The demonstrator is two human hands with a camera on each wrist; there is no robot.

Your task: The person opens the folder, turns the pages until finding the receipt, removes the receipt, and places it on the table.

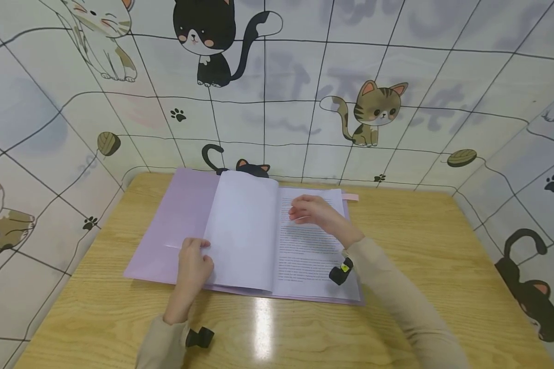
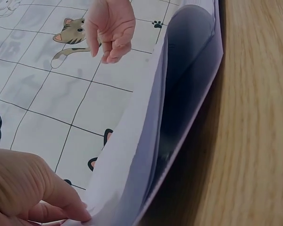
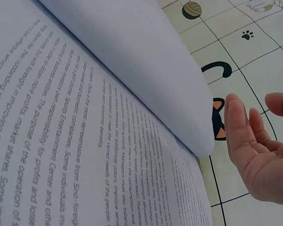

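A lilac folder (image 1: 184, 205) lies spread on the table with white sheets inside. The left-hand sheets (image 1: 244, 230) show a blank side and bow upward; the right-hand page (image 1: 304, 256) bears lines of printed text. At the left edge of the blank sheets, my left hand (image 1: 194, 264) pinches the paper, its thumb on top in the left wrist view. My right hand (image 1: 316, 212) is over the upper part of the printed page, fingers loosely bent and holding nothing. In the right wrist view, its fingers (image 3: 240, 122) are apart from the curved sheet (image 3: 146, 66).
A pink tab (image 1: 350, 197) sticks out past the folder's upper right edge. The wooden table (image 1: 411, 225) meets a wall (image 1: 295, 123) printed with cats and grid lines. Black wrist devices (image 1: 200, 337) are worn at both cuffs.
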